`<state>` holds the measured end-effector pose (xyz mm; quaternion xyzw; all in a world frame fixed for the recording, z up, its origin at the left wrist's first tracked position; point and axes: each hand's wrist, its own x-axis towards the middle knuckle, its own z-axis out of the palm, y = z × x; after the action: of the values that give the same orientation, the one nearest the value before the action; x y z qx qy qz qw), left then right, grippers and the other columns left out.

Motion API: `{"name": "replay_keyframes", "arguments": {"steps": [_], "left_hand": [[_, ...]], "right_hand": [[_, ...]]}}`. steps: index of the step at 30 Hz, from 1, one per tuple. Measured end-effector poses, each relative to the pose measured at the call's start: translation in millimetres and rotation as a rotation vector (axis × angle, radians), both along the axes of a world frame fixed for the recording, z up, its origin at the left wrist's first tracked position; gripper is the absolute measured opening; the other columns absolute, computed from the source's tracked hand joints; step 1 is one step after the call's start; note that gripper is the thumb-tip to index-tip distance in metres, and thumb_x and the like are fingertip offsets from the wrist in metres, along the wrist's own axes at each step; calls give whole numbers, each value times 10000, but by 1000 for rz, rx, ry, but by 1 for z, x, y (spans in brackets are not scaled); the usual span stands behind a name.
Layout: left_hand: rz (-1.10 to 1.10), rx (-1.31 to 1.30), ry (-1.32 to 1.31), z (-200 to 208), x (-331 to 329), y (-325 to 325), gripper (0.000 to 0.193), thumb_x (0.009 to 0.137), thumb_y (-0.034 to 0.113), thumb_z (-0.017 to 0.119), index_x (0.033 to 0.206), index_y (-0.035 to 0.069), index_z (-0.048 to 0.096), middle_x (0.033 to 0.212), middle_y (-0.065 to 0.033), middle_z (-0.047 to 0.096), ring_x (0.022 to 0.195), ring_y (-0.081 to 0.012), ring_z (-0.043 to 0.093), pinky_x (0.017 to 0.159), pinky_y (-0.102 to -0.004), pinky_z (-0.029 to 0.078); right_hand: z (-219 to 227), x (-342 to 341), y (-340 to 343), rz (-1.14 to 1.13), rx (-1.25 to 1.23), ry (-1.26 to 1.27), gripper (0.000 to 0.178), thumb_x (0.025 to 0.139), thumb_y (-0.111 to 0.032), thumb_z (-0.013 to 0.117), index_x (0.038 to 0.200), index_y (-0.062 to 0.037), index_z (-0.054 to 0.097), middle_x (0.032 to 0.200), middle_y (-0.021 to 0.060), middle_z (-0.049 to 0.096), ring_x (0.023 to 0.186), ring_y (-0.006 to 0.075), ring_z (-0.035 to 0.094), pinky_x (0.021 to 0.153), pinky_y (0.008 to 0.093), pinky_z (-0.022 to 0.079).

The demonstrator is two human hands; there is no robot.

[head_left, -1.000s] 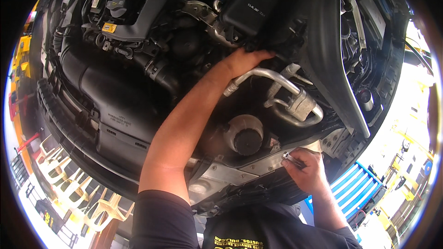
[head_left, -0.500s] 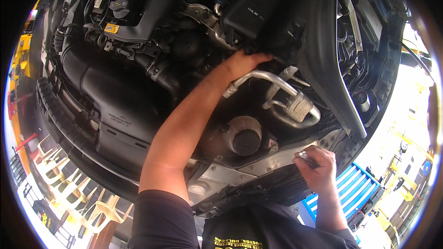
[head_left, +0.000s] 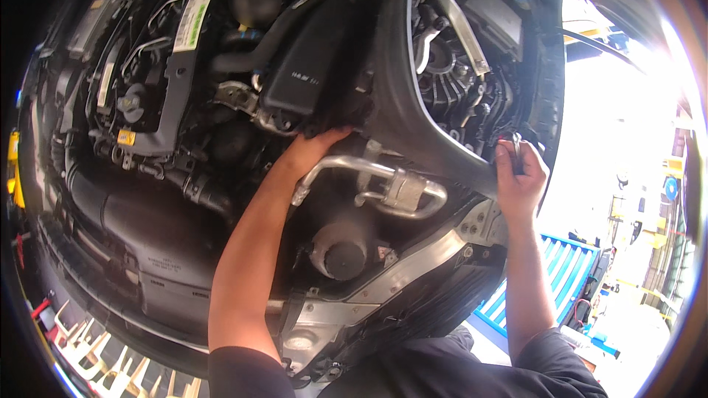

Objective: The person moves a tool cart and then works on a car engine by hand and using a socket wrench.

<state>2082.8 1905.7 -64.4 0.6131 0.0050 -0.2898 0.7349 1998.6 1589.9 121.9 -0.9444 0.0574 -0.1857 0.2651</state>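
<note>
The engine bay (head_left: 221, 221) is the largest thing, and the view has swung so that more of its right side now shows. Along the left runs the wide black duct (head_left: 110, 225). A curved black panel (head_left: 398, 96) divides the bay, and its long edge ends just beside the right forearm. The bright metal beam (head_left: 402, 265) closes the front, with a blue slatted rack (head_left: 571, 269) beyond it at the right.

The left hand (head_left: 316, 149) has stayed deep in the bay, by the lower edge of the black box (head_left: 299, 81). Its fingers are partly hidden, so I cannot tell how far they are open or what they hold. The bent metal pipe (head_left: 358, 164) lies close beside this wrist, so the room there seems narrow.

The right hand (head_left: 522, 175) has risen from near the beam to the right border of the bay. Its fingers are closed around a small metal tool (head_left: 517, 147), which points upward. This tool is therefore well apart from the left hand, and I judge that the brighter open side gives the right arm more freedom.
</note>
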Motion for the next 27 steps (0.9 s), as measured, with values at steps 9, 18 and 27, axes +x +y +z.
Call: {"name": "replay_keyframes", "arguments": {"steps": [9,18,27], "left_hand": [[30,99,85,0,-2,-5,724,880,416,754,1467,55,534,1462,-121,553,1322,-236,504,1088,-367,417],[61,135,-13,-6,-5,7,593,903,341,737,1403,53,599,1405,-105,603,1276,-234,550,1090,-354,427],[-27,101,9,-2,1,6,620,908,337,715,1437,50,564,1379,-98,610,1227,-218,572,1061,-345,445]], "right_hand": [[-12,19,-9,53,-30,-142,105,855,-81,709,825,-2,647,747,128,644,694,282,653,674,358,508],[-13,5,5,175,-276,-259,138,811,-95,681,766,-12,580,727,149,556,686,382,572,633,444,462],[-21,2,7,171,-281,-307,127,827,-97,658,796,0,581,758,155,573,717,371,592,662,423,483]]}}
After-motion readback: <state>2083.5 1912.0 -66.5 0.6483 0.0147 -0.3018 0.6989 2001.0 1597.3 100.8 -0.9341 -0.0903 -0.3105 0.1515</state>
